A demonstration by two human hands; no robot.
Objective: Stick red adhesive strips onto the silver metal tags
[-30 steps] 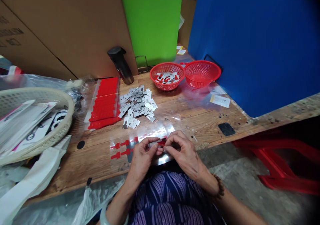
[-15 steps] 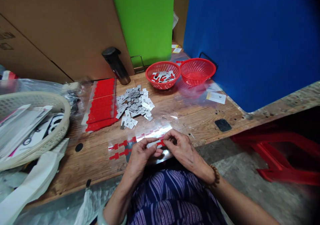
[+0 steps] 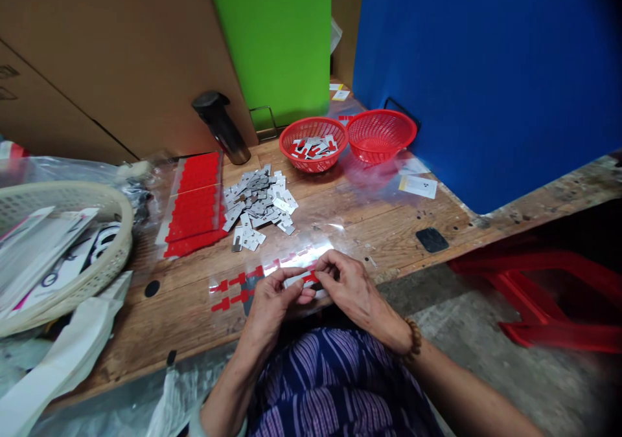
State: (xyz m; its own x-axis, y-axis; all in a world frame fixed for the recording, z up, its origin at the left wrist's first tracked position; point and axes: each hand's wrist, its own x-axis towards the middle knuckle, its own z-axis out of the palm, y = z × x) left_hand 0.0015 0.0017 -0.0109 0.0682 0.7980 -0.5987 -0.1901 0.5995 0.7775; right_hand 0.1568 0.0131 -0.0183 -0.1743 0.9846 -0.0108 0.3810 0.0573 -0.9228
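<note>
Where both hands meet, small metal piece pinched between left hand and right hand.

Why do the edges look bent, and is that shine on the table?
Head view: the wide lens bows the table edge and darkens the right corners; room light glares off the clear film lying beyond the left hand and right hand; the small piece that both hands pinch is too small to read.

1. Small metal plate w/ red sticker, pinched between my fingertips, held flat just above tabletop edge.
2. Clear sheet w/ red stickers lies flat beneath, left.
</note>
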